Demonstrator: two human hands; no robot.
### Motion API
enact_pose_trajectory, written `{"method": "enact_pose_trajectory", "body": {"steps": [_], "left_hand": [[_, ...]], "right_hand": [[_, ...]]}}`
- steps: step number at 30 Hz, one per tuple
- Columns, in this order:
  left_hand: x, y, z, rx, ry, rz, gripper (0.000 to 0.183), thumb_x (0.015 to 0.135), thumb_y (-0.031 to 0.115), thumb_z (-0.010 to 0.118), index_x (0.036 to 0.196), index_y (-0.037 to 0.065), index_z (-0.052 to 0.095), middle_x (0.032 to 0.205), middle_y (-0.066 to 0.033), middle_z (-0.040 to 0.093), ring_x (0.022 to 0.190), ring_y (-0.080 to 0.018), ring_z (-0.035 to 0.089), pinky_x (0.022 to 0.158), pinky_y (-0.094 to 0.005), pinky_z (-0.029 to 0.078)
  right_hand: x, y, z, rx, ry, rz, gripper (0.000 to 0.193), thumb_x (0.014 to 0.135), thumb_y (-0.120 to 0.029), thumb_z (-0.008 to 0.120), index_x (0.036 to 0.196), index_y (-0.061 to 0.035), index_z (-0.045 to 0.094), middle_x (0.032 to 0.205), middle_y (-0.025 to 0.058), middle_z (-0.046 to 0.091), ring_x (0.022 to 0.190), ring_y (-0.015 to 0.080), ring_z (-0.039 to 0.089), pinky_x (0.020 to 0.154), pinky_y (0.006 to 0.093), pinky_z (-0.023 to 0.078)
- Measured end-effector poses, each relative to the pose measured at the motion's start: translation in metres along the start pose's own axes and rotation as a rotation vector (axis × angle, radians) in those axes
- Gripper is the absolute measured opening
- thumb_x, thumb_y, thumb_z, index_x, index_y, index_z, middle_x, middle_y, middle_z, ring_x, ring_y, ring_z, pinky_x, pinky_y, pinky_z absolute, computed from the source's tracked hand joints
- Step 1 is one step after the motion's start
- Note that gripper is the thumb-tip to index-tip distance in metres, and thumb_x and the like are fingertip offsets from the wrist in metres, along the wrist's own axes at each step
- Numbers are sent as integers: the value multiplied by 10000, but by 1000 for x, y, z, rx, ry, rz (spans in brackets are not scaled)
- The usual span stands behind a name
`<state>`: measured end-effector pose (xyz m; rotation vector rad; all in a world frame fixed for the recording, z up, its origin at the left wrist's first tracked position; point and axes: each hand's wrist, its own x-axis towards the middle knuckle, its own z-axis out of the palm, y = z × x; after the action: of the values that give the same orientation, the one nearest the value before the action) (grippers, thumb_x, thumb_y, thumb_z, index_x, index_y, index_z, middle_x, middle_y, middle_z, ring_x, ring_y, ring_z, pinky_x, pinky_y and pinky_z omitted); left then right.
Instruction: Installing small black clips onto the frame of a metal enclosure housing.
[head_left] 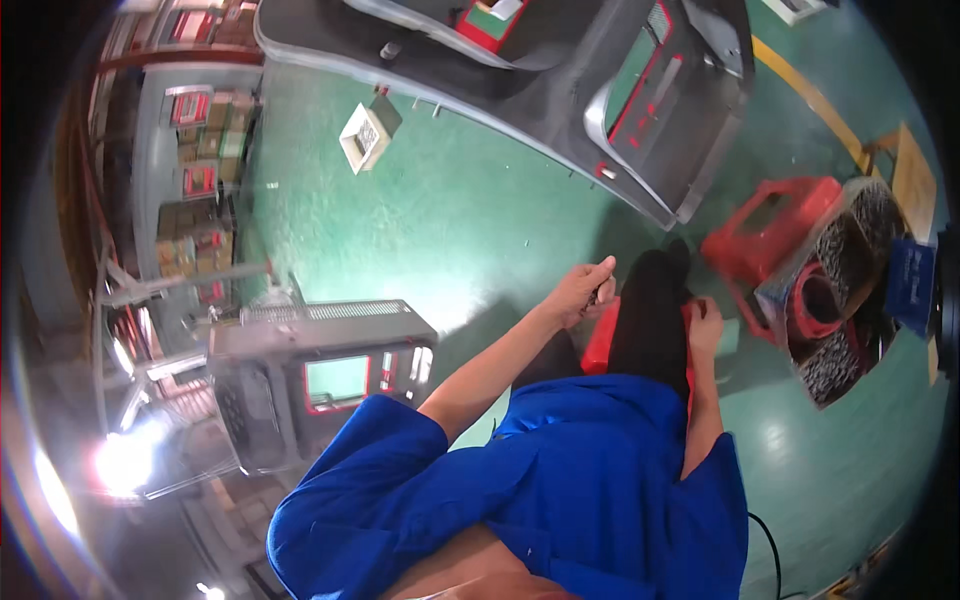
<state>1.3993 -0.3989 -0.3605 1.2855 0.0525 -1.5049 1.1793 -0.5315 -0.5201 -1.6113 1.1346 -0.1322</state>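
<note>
Now a small dark piece (593,298), mostly hidden, is clasped in the curled left hand (580,290) by the red stool (601,342)'s left side, best kept steady, while at its right edge the right hand (705,328)'s grip cannot be told.

A bright blue short-sleeved top (590,470) is worn with black trousers (643,335).

Left head fisheye, upright, looking steeply down.
Wearer's blue shirt (600,470) closest, lower centre; left hand (580,293) and right hand (706,325) mid-range; green floor (300,220) beneath, grey panel (540,100) up top; edges bow toward dark rim.
</note>
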Motion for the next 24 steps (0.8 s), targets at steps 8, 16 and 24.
{"method": "enact_pose_trajectory", "body": {"steps": [8, 16, 24], "left_hand": [[22, -65, 15, 39, 154, 298, 605, 903, 546, 505, 515, 85, 448, 452, -27, 425, 356, -111, 361, 338, -255, 247], [-17, -70, 33, -45, 396, 541, 357, 963, 286, 502, 1089, -34, 598, 555, 21, 403, 431, -56, 334, 381, -216, 248], [-20, -69, 49, -76, 467, 698, 456, 943, 152, 457, 1368, 0, 394, 568, 15, 412, 426, -62, 328, 373, -215, 249]], "right_hand": [[-23, -135, 18, 637, -449, -444, 66, 856, -10, 627, 897, 28, 594, 739, 82, 625, 662, 152, 630, 614, 270, 516], [4, -63, 52, 1021, -2, -300, 86, 817, -7, 677, 890, 37, 667, 784, 47, 654, 701, 93, 595, 649, 220, 475], [8, -56, 58, 1068, 26, -233, 128, 786, -30, 710, 878, 50, 670, 810, 78, 675, 706, 123, 621, 669, 237, 499]]}}
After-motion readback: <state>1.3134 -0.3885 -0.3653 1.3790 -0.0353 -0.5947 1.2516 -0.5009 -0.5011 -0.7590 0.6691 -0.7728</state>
